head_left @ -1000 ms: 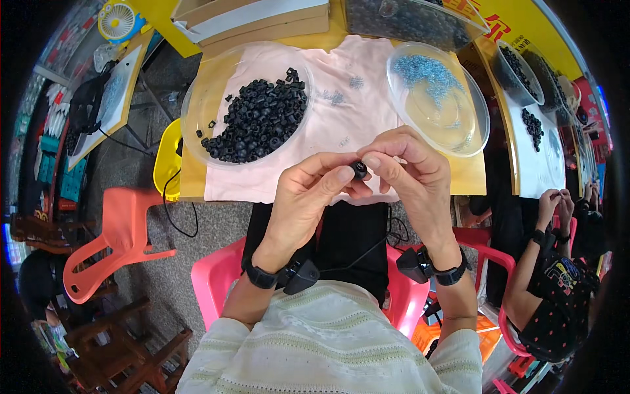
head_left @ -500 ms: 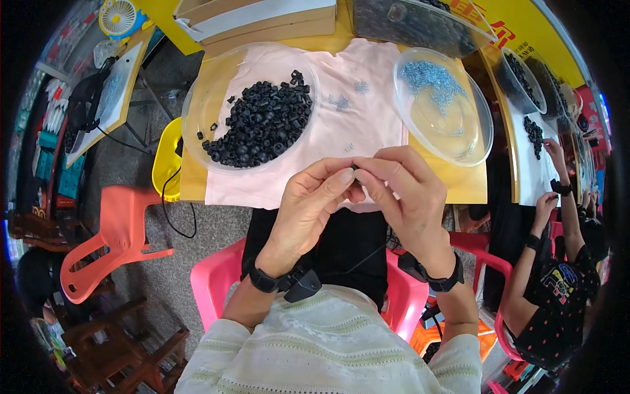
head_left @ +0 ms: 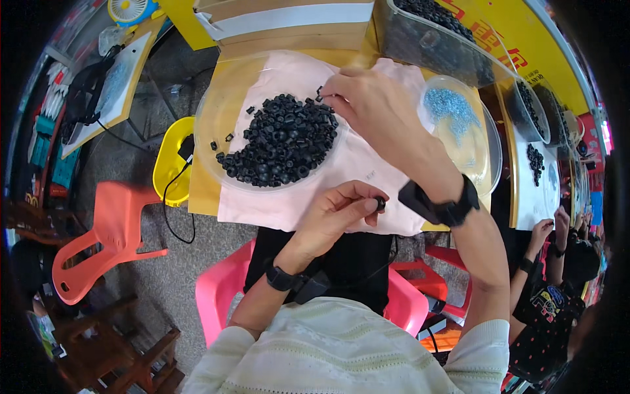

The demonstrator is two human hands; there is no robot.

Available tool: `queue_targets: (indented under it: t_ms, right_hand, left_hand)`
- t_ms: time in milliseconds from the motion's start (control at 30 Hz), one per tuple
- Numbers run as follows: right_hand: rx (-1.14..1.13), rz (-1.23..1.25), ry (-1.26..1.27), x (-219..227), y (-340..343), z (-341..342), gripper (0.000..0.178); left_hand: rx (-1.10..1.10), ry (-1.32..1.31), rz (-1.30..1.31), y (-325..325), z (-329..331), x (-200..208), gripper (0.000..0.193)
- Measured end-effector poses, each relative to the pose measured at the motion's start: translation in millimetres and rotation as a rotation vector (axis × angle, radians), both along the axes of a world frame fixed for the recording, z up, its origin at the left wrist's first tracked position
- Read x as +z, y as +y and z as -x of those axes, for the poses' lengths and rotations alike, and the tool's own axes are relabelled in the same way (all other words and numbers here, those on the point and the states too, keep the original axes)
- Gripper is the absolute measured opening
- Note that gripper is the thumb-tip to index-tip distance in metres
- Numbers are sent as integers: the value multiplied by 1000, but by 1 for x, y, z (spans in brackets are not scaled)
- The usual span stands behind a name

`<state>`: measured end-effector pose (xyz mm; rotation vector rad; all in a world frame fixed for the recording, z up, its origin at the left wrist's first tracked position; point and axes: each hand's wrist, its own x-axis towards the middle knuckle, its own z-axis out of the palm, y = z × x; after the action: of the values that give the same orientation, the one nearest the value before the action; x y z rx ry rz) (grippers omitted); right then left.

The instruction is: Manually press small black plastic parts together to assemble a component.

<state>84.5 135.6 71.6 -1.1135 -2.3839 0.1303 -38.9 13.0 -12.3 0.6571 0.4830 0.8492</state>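
Thumb and fingertips of the left hand close on a small black rounded bead above the table's front edge, apparently gripped at one side so its outer end stays exposed. Apart from it, the right hand reaches to the back-right rim of a large clear round plastic dish, fingertips drawn together at a small black angular piece; whether it is pinched or only touched, I cannot tell. Dark mixed beads lie heaped in that dish, near the table's left edge. Beneath it spreads a pale pink cloth, probably to stop strays rolling. Tiny light-blue beads sit in another clear plastic dish toward the right edge, likely kept apart for easy picking. A brown cardboard box lines the back edge; a clear plastic bin of black pieces takes the back-right corner, seemingly leaving the front free for handwork.
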Motion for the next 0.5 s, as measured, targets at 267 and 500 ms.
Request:
queue_targets:
  t_ms: [267,500]
  right_hand:
    - [45,-65,-287,-34,43,27,6]
    - [73,-180,-352,-35,34,35,10]
  left_hand:
    - [-72,51,19,1,2,0,21]
    - [-78,50,3,1,4,-1,21]
